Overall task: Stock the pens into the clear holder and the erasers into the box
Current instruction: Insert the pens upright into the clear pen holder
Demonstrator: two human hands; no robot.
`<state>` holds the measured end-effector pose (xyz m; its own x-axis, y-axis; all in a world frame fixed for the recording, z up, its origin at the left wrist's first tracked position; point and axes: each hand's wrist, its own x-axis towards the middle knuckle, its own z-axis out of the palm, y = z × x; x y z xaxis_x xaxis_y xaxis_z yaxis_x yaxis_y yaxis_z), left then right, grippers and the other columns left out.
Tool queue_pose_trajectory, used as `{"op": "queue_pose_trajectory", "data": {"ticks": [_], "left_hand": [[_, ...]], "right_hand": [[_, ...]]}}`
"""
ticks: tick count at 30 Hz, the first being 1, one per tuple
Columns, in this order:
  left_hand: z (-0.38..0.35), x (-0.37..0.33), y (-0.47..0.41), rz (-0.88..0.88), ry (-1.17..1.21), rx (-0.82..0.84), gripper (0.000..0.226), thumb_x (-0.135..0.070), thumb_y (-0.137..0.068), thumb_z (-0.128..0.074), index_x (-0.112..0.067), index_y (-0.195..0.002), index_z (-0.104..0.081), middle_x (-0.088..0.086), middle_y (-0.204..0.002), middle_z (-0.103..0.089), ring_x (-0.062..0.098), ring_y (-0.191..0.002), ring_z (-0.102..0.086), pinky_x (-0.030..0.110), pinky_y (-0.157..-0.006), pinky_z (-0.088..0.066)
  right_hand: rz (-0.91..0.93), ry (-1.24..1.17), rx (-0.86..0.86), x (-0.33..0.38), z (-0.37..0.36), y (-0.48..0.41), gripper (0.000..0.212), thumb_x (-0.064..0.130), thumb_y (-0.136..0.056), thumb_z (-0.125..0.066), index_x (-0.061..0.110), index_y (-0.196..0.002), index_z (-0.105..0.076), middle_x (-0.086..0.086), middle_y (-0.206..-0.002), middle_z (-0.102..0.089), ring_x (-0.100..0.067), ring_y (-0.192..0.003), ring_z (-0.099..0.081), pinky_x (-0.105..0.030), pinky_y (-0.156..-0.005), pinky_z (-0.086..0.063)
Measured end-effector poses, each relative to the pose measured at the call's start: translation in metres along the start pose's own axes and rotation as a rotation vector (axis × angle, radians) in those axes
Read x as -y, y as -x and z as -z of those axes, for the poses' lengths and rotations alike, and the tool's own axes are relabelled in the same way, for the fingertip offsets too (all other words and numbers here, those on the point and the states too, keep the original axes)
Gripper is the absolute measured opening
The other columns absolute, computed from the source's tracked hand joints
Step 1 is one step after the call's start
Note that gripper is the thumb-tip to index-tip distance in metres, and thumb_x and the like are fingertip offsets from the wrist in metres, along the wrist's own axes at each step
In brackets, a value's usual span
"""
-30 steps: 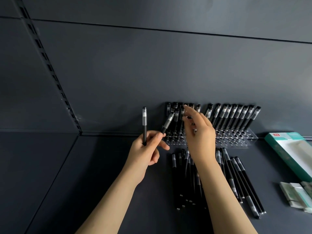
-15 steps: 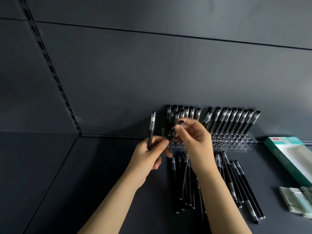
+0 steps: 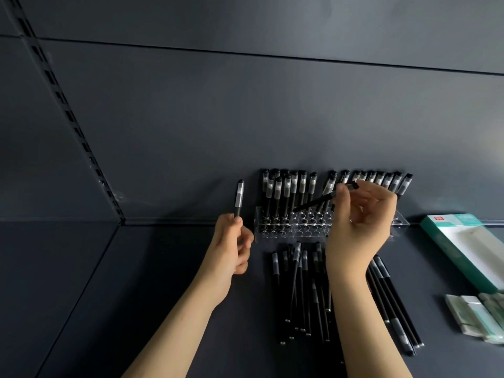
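Note:
A clear holder (image 3: 275, 230) with rows of holes stands against the back wall, with several black pens (image 3: 286, 192) upright in it. My left hand (image 3: 231, 246) holds one black pen (image 3: 239, 199) upright, left of the holder. My right hand (image 3: 360, 222) pinches another black pen (image 3: 316, 201) near its cap, slanted with its tip down over the holder's middle holes. A pile of loose black pens (image 3: 300, 290) lies on the shelf in front of the holder. Several wrapped erasers (image 3: 480, 315) lie at the far right beside a green and white box (image 3: 463, 249).
The dark shelf floor (image 3: 109, 296) stretches left of my arms. The dark back panel rises behind the holder, with a slotted upright (image 3: 68, 113) running down its left side. More loose pens (image 3: 392, 304) lie right of my right wrist.
My right hand has taken a pen from my left hand and carried it right, over the holder. My left hand keeps its single upright pen.

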<state>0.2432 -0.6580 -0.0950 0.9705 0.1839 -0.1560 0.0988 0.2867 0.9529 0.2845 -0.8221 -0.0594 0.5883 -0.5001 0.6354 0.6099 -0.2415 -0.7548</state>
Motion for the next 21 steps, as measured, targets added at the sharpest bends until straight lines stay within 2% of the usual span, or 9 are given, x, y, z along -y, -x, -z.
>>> {"op": "queue_pose_trajectory", "data": {"ticks": [2,4,7,9,13,17,21], "left_hand": [[0.000,-0.001,0.000,-0.006,0.018,0.009,0.013,-0.019,-0.102,-0.033,-0.017,-0.092,-0.040,-0.002,-0.064,-0.048,0.010,-0.041,-0.021,0.016,-0.038,-0.017],[0.001,-0.001,0.001,-0.015,0.030,0.001,0.012,-0.015,-0.101,-0.033,-0.016,-0.094,-0.043,-0.002,-0.063,-0.048,0.009,-0.041,-0.021,0.016,-0.039,-0.015],[0.002,-0.002,0.002,-0.054,0.024,0.006,0.012,-0.015,-0.102,-0.038,-0.016,-0.097,-0.049,-0.001,-0.064,-0.047,0.009,-0.041,-0.021,0.018,-0.041,-0.012],[0.002,-0.002,0.003,-0.091,0.014,0.028,0.012,-0.018,-0.103,-0.042,-0.016,-0.101,-0.053,-0.001,-0.064,-0.047,0.009,-0.042,-0.021,0.020,-0.042,-0.011],[0.003,-0.001,0.004,-0.127,0.025,0.046,0.018,-0.019,-0.103,-0.042,-0.016,-0.104,-0.060,-0.002,-0.061,-0.046,0.008,-0.040,-0.020,0.021,-0.042,-0.010],[0.003,-0.001,0.004,-0.117,0.054,0.050,0.025,-0.013,-0.103,-0.036,-0.012,-0.107,-0.061,-0.001,-0.060,-0.045,0.009,-0.041,-0.019,0.024,-0.043,-0.010],[0.003,-0.001,0.003,-0.119,0.057,0.058,0.027,-0.013,-0.103,-0.037,-0.013,-0.110,-0.063,-0.001,-0.061,-0.046,0.008,-0.041,-0.023,0.025,-0.043,-0.012]], "right_hand": [[0.046,0.067,0.025,-0.002,-0.001,0.001,0.027,0.017,-0.093,-0.066,0.038,-0.100,-0.051,0.010,-0.087,-0.062,-0.006,-0.078,-0.062,-0.025,-0.073,-0.050],[0.075,0.104,0.047,-0.006,-0.002,0.003,0.018,0.017,-0.093,-0.067,0.029,-0.101,-0.056,0.014,-0.087,-0.062,-0.005,-0.077,-0.062,-0.025,-0.073,-0.051],[0.123,0.166,0.101,-0.010,-0.005,0.002,0.016,0.016,-0.092,-0.067,0.009,-0.105,-0.060,0.006,-0.085,-0.065,-0.012,-0.075,-0.064,-0.020,-0.071,-0.051],[0.189,0.239,0.179,-0.013,-0.008,0.001,0.016,0.013,-0.092,-0.068,0.003,-0.103,-0.062,-0.002,-0.088,-0.067,-0.016,-0.075,-0.065,-0.017,-0.070,-0.051],[0.291,0.345,0.312,-0.021,-0.016,0.002,0.018,0.010,-0.092,-0.068,0.002,-0.108,-0.066,-0.006,-0.088,-0.067,-0.020,-0.070,-0.063,-0.031,-0.064,-0.056],[0.308,0.370,0.323,-0.025,-0.020,0.005,0.025,0.012,-0.094,-0.066,0.004,-0.118,-0.064,-0.004,-0.090,-0.066,-0.015,-0.064,-0.060,-0.025,-0.061,-0.055],[0.288,0.383,0.340,-0.029,-0.017,0.004,0.030,0.014,-0.096,-0.060,0.003,-0.124,-0.064,-0.004,-0.097,-0.066,-0.009,-0.070,-0.058,-0.020,-0.067,-0.054]]}}
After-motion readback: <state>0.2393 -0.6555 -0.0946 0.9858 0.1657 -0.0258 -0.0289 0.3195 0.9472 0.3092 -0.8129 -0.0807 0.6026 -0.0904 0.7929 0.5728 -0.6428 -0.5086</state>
